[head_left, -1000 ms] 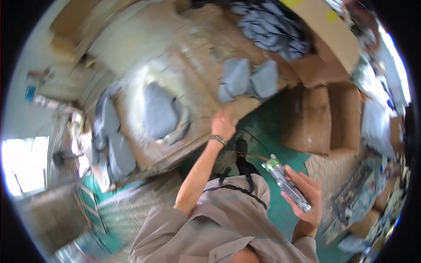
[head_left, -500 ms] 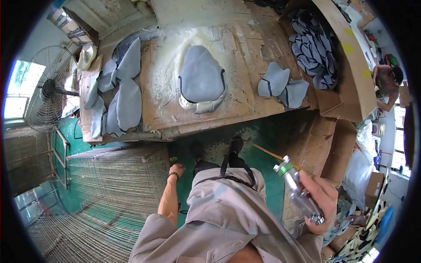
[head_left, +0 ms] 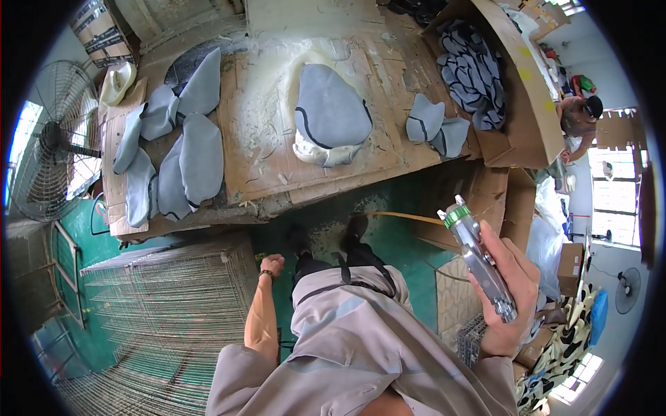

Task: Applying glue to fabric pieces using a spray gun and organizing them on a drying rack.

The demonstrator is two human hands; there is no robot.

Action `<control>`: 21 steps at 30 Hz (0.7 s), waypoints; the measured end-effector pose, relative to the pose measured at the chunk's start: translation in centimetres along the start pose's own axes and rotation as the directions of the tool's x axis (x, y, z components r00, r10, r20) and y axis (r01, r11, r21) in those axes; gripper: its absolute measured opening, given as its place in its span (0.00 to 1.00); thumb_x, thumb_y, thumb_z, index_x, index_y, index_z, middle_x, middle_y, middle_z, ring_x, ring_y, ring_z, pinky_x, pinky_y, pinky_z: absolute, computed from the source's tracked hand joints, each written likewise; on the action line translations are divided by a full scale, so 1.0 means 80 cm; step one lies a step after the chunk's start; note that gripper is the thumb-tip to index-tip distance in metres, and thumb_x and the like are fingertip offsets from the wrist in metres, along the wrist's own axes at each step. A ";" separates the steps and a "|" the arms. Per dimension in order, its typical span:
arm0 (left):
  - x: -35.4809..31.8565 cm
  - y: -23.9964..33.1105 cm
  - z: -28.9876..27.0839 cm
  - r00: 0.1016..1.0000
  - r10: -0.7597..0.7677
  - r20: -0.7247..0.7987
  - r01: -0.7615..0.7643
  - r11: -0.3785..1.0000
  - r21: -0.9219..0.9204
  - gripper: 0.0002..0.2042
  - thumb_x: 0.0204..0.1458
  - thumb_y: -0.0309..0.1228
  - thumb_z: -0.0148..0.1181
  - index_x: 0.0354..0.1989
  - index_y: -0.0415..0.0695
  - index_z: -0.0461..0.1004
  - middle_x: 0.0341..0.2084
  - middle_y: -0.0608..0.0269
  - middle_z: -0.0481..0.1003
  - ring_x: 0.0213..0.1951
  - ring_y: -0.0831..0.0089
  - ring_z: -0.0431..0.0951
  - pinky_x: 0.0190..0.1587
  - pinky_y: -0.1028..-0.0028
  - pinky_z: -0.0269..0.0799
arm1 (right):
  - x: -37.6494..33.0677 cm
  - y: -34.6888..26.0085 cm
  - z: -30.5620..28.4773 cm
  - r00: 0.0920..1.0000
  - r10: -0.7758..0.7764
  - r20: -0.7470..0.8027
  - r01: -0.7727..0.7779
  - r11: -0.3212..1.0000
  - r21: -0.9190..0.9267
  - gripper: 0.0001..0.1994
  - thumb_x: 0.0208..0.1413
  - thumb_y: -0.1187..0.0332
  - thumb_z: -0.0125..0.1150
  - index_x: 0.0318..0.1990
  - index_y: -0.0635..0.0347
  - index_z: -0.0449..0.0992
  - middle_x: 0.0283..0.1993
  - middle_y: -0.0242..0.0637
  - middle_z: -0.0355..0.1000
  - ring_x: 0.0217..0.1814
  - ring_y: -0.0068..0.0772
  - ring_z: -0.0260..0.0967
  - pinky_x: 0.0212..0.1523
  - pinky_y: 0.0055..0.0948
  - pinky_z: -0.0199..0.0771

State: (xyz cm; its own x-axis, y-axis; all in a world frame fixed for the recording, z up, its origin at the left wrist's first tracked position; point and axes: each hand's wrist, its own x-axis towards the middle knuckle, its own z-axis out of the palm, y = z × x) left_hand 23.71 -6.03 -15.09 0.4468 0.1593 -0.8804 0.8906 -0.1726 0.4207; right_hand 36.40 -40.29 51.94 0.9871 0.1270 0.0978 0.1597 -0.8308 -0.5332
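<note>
In my right hand [head_left: 510, 284], raised at the right, is a metal spray gun [head_left: 480, 258] with a green ring near its nozzle end; the fingers are wrapped round it. My left hand [head_left: 272, 264] hangs low beside the wire racks, its fingers curled in with nothing visible in them. On the worktable, a grey rounded fabric piece [head_left: 333, 104] with dark edging lies over a whitish padded form [head_left: 320, 154]. Neither hand touches it. Several more grey fabric pieces [head_left: 201, 159] lie to the left, and two smaller grey pieces [head_left: 424, 118] to the right.
Cardboard covers the worktable [head_left: 277, 173], with whitish residue on it. A large carton [head_left: 534, 111] of dark-edged grey pieces stands at the right. Wire racks [head_left: 173, 298] are at lower left, below a fan [head_left: 52, 142]. An orange hose [head_left: 406, 217] crosses the floor. Another person [head_left: 579, 121] is far right.
The spray gun and my right hand have shifted slightly up and right, the gun turning a little. My view has turned slightly; the fabric pieces lie as before.
</note>
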 end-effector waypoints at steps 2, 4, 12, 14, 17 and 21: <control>0.013 0.005 -0.005 0.998 0.057 0.008 -0.057 0.998 0.020 0.15 0.57 0.32 0.65 0.53 0.48 0.82 0.36 0.67 0.84 0.35 0.74 0.84 0.32 0.68 0.80 | -0.002 -0.022 0.013 1.000 0.013 0.005 -0.012 0.998 -0.054 0.29 0.45 0.80 0.66 0.61 0.70 0.76 0.36 0.46 0.75 0.36 0.39 0.74 0.40 0.30 0.72; 0.020 0.007 -0.007 0.996 0.084 0.017 -0.083 0.996 -0.016 0.14 0.57 0.31 0.66 0.52 0.48 0.82 0.35 0.67 0.83 0.33 0.75 0.83 0.32 0.70 0.79 | -0.005 -0.043 0.019 0.999 -0.027 0.026 0.028 0.997 -0.075 0.29 0.46 0.80 0.65 0.61 0.70 0.76 0.36 0.46 0.75 0.36 0.39 0.74 0.40 0.30 0.72; 0.016 -0.013 -0.001 1.000 0.008 0.004 -0.008 0.986 -0.165 0.13 0.52 0.33 0.67 0.46 0.46 0.86 0.28 0.64 0.84 0.29 0.73 0.83 0.30 0.71 0.78 | -0.021 -0.099 0.033 0.977 -0.124 0.175 0.151 0.977 -0.151 0.37 0.41 0.83 0.65 0.67 0.64 0.72 0.41 0.47 0.78 0.37 0.46 0.79 0.38 0.37 0.77; 0.014 -0.021 0.001 1.000 -0.005 0.005 0.006 0.985 -0.171 0.12 0.52 0.33 0.67 0.45 0.46 0.86 0.28 0.65 0.83 0.28 0.73 0.83 0.29 0.71 0.77 | -0.027 -0.108 0.037 0.962 -0.176 0.207 0.216 0.958 -0.187 0.36 0.41 0.80 0.68 0.66 0.67 0.73 0.38 0.44 0.77 0.33 0.44 0.77 0.33 0.37 0.76; 0.007 -0.027 0.000 0.996 -0.045 0.074 0.057 0.984 -0.166 0.13 0.56 0.30 0.64 0.50 0.48 0.82 0.35 0.67 0.83 0.34 0.73 0.83 0.35 0.66 0.79 | -0.039 -0.119 0.034 0.934 -0.240 0.263 0.301 0.928 -0.220 0.35 0.43 0.77 0.70 0.65 0.68 0.73 0.34 0.41 0.76 0.30 0.41 0.75 0.28 0.37 0.74; -0.003 -0.026 0.002 0.997 -0.060 0.051 0.067 0.988 -0.141 0.13 0.57 0.30 0.64 0.50 0.48 0.83 0.35 0.67 0.83 0.34 0.73 0.83 0.35 0.66 0.80 | -0.055 -0.119 0.027 0.912 -0.276 0.304 0.357 0.898 -0.257 0.34 0.44 0.74 0.69 0.64 0.68 0.73 0.32 0.39 0.73 0.29 0.39 0.74 0.24 0.36 0.71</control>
State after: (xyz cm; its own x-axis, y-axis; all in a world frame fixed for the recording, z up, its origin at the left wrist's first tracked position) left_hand 21.72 -5.84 -15.83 0.3876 0.1193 -0.9141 0.9215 -0.0227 0.3878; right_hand 30.54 -31.75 54.80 0.8601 0.5098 -0.0186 0.4928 -0.8398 -0.2279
